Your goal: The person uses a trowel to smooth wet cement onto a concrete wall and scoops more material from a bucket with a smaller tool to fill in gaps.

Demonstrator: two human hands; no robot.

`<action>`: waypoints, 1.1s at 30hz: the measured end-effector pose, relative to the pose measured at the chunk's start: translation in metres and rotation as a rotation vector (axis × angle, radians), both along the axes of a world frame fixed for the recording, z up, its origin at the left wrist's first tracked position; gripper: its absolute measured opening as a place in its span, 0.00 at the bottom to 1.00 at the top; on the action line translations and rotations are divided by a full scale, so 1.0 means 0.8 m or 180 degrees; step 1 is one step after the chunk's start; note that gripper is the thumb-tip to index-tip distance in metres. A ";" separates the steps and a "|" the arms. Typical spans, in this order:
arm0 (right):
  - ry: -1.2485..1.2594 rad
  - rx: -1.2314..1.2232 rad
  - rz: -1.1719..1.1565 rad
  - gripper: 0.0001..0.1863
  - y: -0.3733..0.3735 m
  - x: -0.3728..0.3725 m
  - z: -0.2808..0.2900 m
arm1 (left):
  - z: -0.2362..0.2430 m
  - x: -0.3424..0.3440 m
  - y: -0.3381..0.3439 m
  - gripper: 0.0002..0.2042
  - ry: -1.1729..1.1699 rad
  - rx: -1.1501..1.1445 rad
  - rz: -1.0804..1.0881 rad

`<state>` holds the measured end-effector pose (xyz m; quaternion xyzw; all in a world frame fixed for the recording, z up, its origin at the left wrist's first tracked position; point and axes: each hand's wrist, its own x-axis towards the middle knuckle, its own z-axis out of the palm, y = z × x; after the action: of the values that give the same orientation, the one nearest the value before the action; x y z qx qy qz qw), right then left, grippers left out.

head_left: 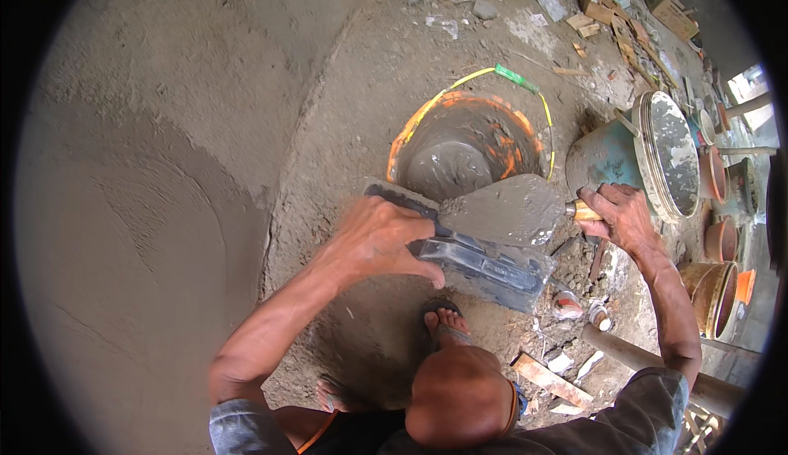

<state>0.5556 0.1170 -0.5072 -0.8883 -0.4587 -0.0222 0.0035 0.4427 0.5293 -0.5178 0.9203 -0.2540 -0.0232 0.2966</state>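
My left hand [379, 237] grips a dark grey plastic plastering float [488, 270], held tilted over the near side of an orange bucket. Closed round a wooden handle, my right hand [620, 218] holds a trowel [513, 209] whose blade is coated in wet grey mortar. The trowel blade lies against or just over the float's far edge; I cannot tell whether they touch. Below them stands the orange bucket [396, 147], smeared inside, with wet mortar [450, 167] at its bottom. Its yellow wire handle with a green grip [515, 78] leans to the far side.
A smooth wet plastered surface [156, 233] spreads at the left. To the right stand a teal bucket [603, 159], a rusty pail [707, 295] and several others. A wooden pole [624, 352] and a wood scrap [550, 379] lie near my right arm. Cartons [666, 7] and debris lie far right.
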 end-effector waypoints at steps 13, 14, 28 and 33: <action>0.0173 0.0270 -0.0218 0.24 0.093 0.029 0.018 | -0.016 -0.036 -0.059 0.26 -0.0600 0.0281 -0.0451; 0.0207 0.0466 -0.0332 0.24 0.088 0.025 0.024 | -0.013 -0.040 -0.055 0.26 -0.0572 0.0327 -0.0376; 0.0760 -0.1320 -0.0949 0.18 0.111 -0.036 -0.004 | 0.031 0.028 0.087 0.23 0.1082 -0.2844 0.2971; 0.0537 -0.1665 -0.0532 0.16 0.166 0.019 -0.020 | -0.065 0.084 0.109 0.20 0.1215 -0.4406 0.3138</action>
<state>0.5706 0.2498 -0.5234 -0.8925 -0.3722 0.1707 -0.1894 0.5098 0.6167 -0.5699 0.5186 0.2705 0.1136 0.8031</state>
